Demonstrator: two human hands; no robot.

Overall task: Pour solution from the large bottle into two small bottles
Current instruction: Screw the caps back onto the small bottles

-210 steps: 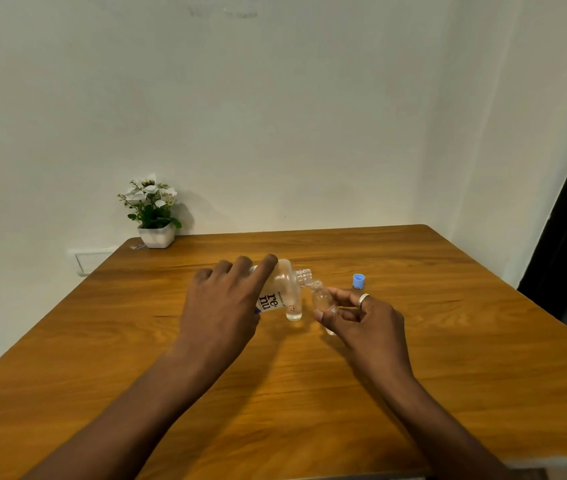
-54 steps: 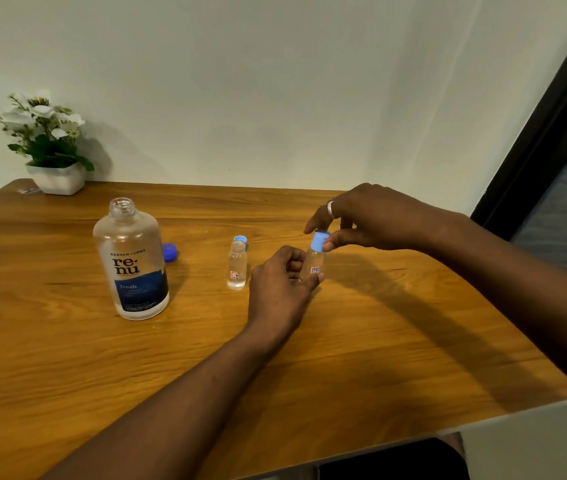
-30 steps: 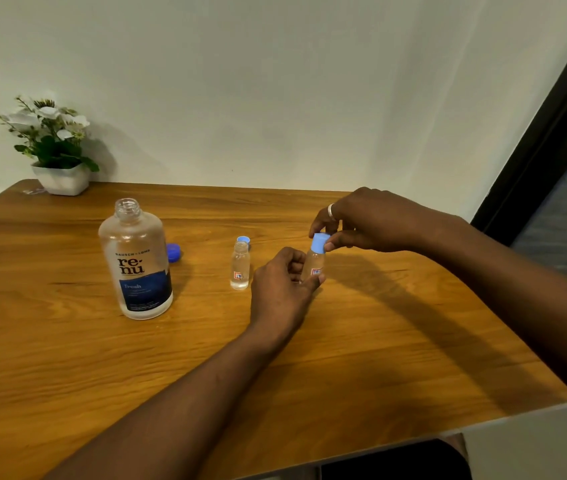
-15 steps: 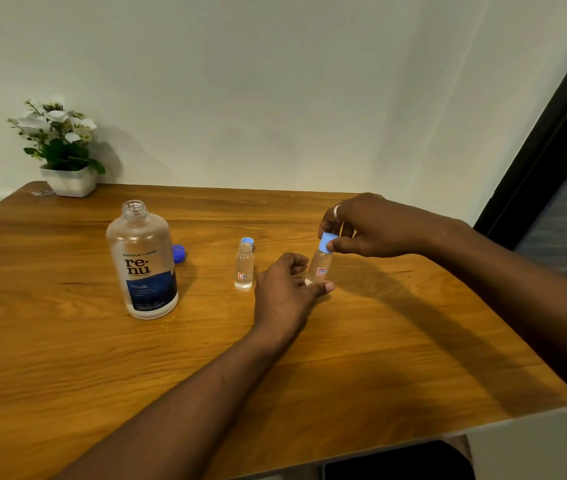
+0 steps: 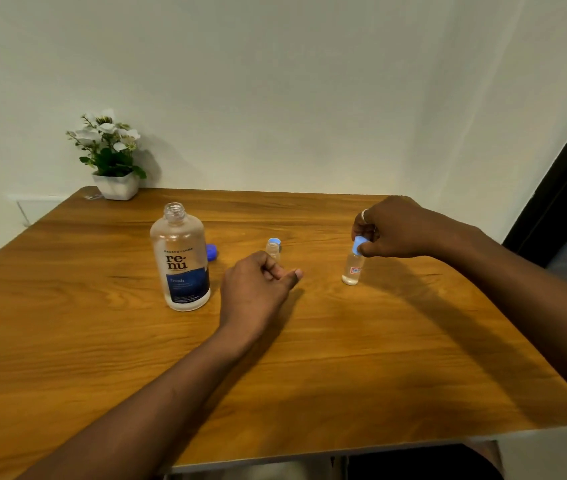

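The large clear bottle (image 5: 181, 258) with a dark blue label stands upright and uncapped on the wooden table (image 5: 344, 358); its blue cap (image 5: 211, 252) lies behind it. My right hand (image 5: 393, 230) pinches the light blue cap of a small capped bottle (image 5: 353, 268), which stands on the table or just above it. My left hand (image 5: 258, 289) hovers loosely curled and empty in front of the second small bottle (image 5: 272, 251), which is uncapped and mostly hidden by the fingers. A light blue cap (image 5: 274, 241) lies behind it.
A small white pot of white flowers (image 5: 110, 157) sits at the table's far left corner by the wall. A wall socket (image 5: 37, 206) is below left of it. A dark door frame (image 5: 566, 188) runs along the right.
My left hand has let go of the capped small bottle and drawn left toward the uncapped one. My right hand has carried the capped bottle to the right by its cap.
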